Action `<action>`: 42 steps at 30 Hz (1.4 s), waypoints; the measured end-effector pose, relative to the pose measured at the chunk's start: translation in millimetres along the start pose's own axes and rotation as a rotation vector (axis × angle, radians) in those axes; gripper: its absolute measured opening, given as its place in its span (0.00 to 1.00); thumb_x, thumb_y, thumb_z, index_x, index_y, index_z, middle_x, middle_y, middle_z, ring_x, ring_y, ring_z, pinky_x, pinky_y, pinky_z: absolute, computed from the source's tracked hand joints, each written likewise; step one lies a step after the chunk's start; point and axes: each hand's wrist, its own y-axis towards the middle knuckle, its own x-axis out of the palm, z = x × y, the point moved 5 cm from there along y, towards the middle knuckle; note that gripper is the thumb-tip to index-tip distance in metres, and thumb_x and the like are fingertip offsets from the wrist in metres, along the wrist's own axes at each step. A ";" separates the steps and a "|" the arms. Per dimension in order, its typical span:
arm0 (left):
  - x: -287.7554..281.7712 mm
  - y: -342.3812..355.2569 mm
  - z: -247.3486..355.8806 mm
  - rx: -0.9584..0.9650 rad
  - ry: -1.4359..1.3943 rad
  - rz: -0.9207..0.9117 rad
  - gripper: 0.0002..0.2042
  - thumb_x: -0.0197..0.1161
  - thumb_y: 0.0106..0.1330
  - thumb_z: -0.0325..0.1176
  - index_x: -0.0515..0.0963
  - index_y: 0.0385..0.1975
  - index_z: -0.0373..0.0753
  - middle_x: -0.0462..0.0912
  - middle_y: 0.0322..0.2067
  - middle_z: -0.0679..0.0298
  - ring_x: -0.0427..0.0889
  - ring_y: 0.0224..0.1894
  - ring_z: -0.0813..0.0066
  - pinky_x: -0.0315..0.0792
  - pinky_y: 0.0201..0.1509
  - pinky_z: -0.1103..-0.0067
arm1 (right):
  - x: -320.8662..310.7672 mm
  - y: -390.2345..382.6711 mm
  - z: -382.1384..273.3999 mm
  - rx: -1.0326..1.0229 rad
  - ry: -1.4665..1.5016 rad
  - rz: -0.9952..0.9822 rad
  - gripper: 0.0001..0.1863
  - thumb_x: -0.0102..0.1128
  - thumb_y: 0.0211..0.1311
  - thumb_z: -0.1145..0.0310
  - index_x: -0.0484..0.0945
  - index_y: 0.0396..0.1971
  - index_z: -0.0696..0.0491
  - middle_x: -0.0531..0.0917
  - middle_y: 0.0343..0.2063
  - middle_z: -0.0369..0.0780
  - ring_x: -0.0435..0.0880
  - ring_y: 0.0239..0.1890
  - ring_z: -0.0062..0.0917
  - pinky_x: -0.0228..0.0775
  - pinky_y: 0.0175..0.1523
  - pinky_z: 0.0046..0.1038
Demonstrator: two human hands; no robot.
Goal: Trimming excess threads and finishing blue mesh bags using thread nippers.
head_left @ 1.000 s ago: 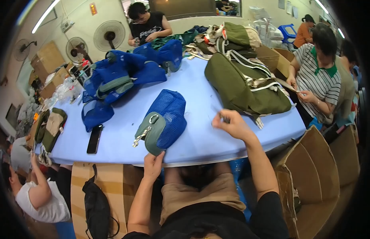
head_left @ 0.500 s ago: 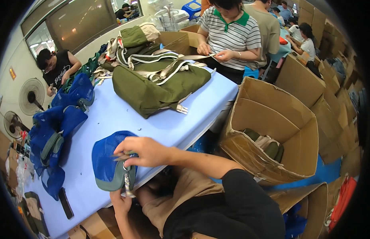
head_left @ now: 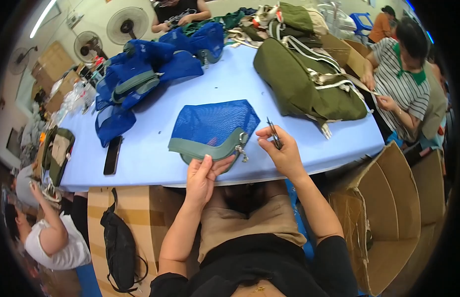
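My left hand (head_left: 201, 175) grips a blue mesh pouch (head_left: 210, 119) by its grey-green trim (head_left: 200, 153), thumb on top and fingers underneath, near the table's front edge. A metal ring with a short pale knotted cord (head_left: 243, 153) hangs at the pouch's right end. Just right of the pouch, my right hand (head_left: 282, 151) holds small dark snips (head_left: 273, 131), tips pointing up and apart from the fabric.
The lavender tabletop (head_left: 329, 153) carries piled blue mesh bags (head_left: 145, 74), olive bags (head_left: 304, 94) and a phone (head_left: 112, 153). Co-workers (head_left: 403, 89) (head_left: 180, 15) (head_left: 56, 237) surround it. An open carton (head_left: 388, 208) stands right; a black bag (head_left: 118, 247) lies on a carton left.
The pouch is now turned sideways, trim toward me, held further along it by my left hand. My right hand has drawn back from over it with the snips. The view has swung right and back.
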 end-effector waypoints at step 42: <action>-5.9 -20.3 -29.6 -0.092 0.114 -0.069 0.15 0.46 0.67 0.37 0.69 0.44 0.31 0.76 0.41 0.54 0.76 0.44 0.64 0.67 0.52 0.72 | -1.0 -32.7 32.3 0.107 0.080 0.046 0.10 0.57 0.50 0.77 0.72 0.34 0.58 0.76 0.29 0.35 0.73 0.31 0.16 0.63 0.34 0.16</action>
